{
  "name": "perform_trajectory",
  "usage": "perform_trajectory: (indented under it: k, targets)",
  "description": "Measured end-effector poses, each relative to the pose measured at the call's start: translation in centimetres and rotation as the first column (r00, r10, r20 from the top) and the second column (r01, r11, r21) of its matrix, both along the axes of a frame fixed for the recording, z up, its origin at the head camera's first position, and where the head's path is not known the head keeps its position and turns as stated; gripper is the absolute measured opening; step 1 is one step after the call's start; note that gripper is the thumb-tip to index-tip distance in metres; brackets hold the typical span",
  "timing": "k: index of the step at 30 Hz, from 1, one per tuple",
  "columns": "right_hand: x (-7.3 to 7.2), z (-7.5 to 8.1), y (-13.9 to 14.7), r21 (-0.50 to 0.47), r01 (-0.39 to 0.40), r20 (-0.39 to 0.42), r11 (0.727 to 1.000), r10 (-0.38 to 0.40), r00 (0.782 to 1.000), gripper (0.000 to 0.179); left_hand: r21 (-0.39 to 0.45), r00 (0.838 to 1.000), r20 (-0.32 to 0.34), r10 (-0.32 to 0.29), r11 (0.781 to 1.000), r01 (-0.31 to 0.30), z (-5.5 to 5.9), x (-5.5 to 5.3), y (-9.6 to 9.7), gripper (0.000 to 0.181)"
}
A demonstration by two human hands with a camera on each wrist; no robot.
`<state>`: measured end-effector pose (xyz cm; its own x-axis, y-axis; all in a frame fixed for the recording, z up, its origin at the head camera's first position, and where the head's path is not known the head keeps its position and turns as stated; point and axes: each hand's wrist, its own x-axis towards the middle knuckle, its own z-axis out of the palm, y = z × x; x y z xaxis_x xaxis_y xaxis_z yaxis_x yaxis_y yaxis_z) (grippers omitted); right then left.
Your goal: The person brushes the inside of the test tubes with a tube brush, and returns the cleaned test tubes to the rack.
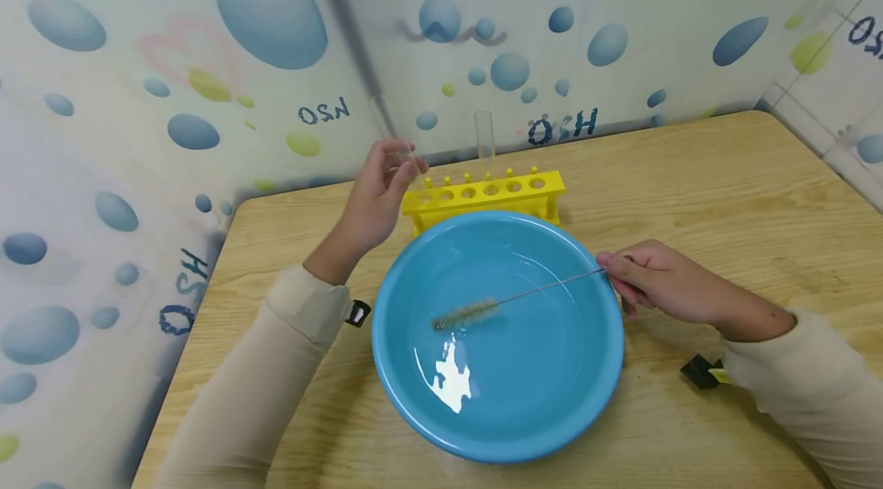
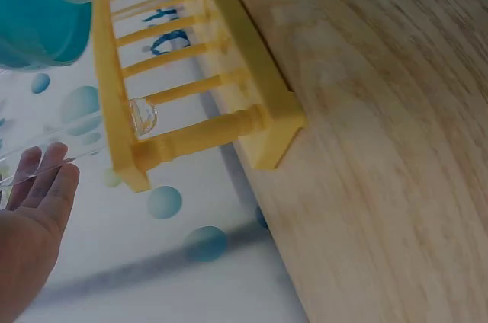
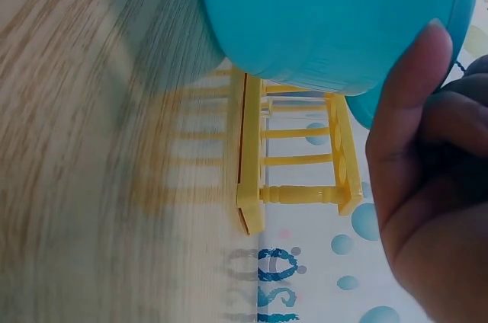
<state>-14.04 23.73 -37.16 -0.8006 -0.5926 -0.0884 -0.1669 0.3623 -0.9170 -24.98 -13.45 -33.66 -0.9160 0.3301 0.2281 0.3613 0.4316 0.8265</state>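
Observation:
My left hand (image 1: 372,198) holds a clear glass test tube (image 1: 382,117) between thumb and fingers. In the left wrist view, the tube's rounded lower end (image 2: 143,116) sits just inside the end hole of a yellow test tube rack (image 1: 483,199). A second test tube (image 1: 485,138) stands upright in the same rack, to the right. Over the basin's right rim, my right hand (image 1: 665,282) pinches the thin wire handle of a test tube brush (image 1: 472,314). Its bristles reach over the middle of the blue basin (image 1: 497,451). The right wrist view does not show the brush.
The basin, with what looks like water in it, stands directly in front of the rack. Both are on a wooden table (image 1: 724,190). A wall (image 1: 276,113) with a bubble pattern rises behind the table's back edge. Black straps (image 1: 357,313) hang near both cuffs.

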Motion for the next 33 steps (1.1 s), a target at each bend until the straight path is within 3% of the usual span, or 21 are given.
perform_trajectory:
  k: [9, 14, 19, 23, 25, 27, 28, 31, 32, 33]
  targets:
    - [-0.1, 0.0, -0.1, 0.009, 0.01, 0.01, 1.0, -0.01, 1.0, 0.055, -0.117, 0.994, 0.096, 0.053, 0.992, -0.042, -1.8, -0.5, -0.1, 0.034]
    - [-0.1, -0.2, -0.1, 0.018, 0.023, 0.019, 1.0, -0.024, 1.0, 0.056, -0.224, 0.991, 0.112, 0.077, 0.973, -0.05, -2.5, -0.5, -0.2, 0.034]
    - [-0.1, -0.3, 0.0, 0.021, 0.028, 0.015, 0.999, -0.028, 0.999, 0.056, -0.27, 0.988, 0.111, 0.108, 0.96, -0.075, -2.9, -0.5, -0.2, 0.04]
    - [0.1, -0.3, 0.3, 0.014, 0.027, 0.02, 1.0, -0.028, 0.999, 0.055, -0.278, 0.99, 0.046, 0.131, 0.954, -0.114, -2.6, -0.4, -0.1, 0.054]
    - [0.2, -0.2, 0.3, 0.018, 0.023, 0.029, 1.0, -0.024, 0.999, 0.055, -0.256, 0.986, -0.051, 0.156, 0.953, -0.164, -2.1, -0.1, 0.0, 0.059]
    - [0.2, -0.2, 0.3, 0.024, 0.022, 0.037, 0.999, -0.023, 0.999, 0.054, -0.195, 0.96, -0.208, 0.185, 0.954, -0.226, -1.2, 0.4, 0.0, 0.059]
    - [0.1, -0.3, 0.3, 0.026, 0.021, 0.036, 0.999, -0.022, 0.999, 0.053, -0.15, 0.934, -0.297, 0.198, 0.956, -0.25, -0.6, 0.7, 0.1, 0.056]
    - [-0.2, -0.5, 0.2, 0.024, 0.017, 0.044, 1.0, -0.018, 0.999, 0.052, -0.03, 0.818, -0.528, 0.228, 0.958, -0.287, 1.7, 1.6, 0.6, 0.046]
    - [-0.3, -0.6, 0.1, 0.021, 0.018, 0.049, 1.0, -0.019, 0.999, 0.052, -0.004, 0.788, -0.576, 0.219, 0.963, -0.271, 2.6, 1.9, 0.9, 0.043]
    - [-0.4, -0.7, 0.0, 0.017, 0.018, 0.052, 1.0, -0.019, 0.998, 0.051, 0.005, 0.773, -0.602, 0.201, 0.969, -0.247, 3.4, 2.1, 1.3, 0.042]
